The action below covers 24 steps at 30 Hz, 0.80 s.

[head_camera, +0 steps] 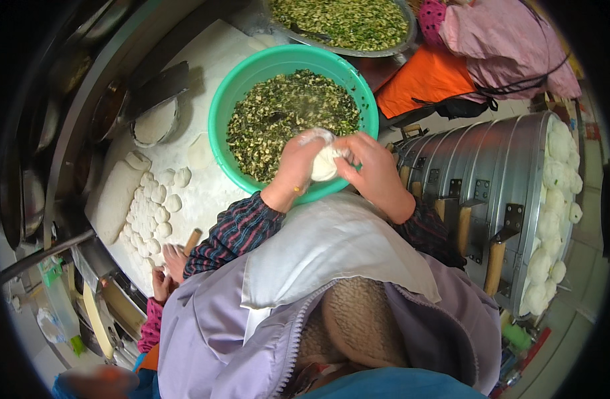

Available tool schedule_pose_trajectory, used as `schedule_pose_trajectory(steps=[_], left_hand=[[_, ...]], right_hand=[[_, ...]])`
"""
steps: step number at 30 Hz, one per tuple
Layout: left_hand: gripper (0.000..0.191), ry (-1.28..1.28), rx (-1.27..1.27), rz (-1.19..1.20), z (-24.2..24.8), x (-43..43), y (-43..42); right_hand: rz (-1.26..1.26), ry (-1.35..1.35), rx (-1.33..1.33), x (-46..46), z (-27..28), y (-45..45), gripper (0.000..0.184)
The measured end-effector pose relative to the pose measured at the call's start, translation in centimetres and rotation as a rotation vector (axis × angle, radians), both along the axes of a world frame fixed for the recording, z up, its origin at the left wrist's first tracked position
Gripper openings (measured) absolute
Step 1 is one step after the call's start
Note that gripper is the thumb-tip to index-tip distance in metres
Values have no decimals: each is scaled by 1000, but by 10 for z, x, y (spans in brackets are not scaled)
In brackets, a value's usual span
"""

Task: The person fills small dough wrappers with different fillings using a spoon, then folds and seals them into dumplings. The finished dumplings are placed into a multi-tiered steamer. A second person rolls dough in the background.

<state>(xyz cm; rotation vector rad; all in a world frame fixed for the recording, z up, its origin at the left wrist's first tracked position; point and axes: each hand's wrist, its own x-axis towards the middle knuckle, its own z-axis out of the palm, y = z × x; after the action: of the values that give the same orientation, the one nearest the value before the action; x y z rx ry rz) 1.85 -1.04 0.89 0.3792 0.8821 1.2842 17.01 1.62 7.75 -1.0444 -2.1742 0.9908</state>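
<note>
Over the near rim of a green plastic basin (215, 119), my two hands hold one dough bun (325, 165) between them. My left hand (299, 162) cups it from the left side. The fingers of my right hand (367, 167) pinch the dough's upper and right edge. Below the bun, the basin holds a chopped green and pale filling (285, 107). Whether filling is inside the dough cannot be seen.
A floured worktop (195, 209) bears a dough roll (115, 199), dough pieces (148, 214) and a flour bowl (155, 124). A co-worker's hands (173, 264) are beside a rolling pin (191, 242). Stacked metal steamers (474, 184) stand right; a filling-laden metal basin (335, 49) lies beyond.
</note>
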Motion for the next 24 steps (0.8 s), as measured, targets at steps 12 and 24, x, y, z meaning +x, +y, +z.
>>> schedule_pose_trajectory(steps=[12, 24], left_hand=[[13, 115, -127, -462, -33, -32, -15], [25, -241, -307, 4, -42, -69, -12]], right_hand=[[386, -292, 112, -12, -15, -3, 16], [146, -72, 12, -64, -72, 78, 11]])
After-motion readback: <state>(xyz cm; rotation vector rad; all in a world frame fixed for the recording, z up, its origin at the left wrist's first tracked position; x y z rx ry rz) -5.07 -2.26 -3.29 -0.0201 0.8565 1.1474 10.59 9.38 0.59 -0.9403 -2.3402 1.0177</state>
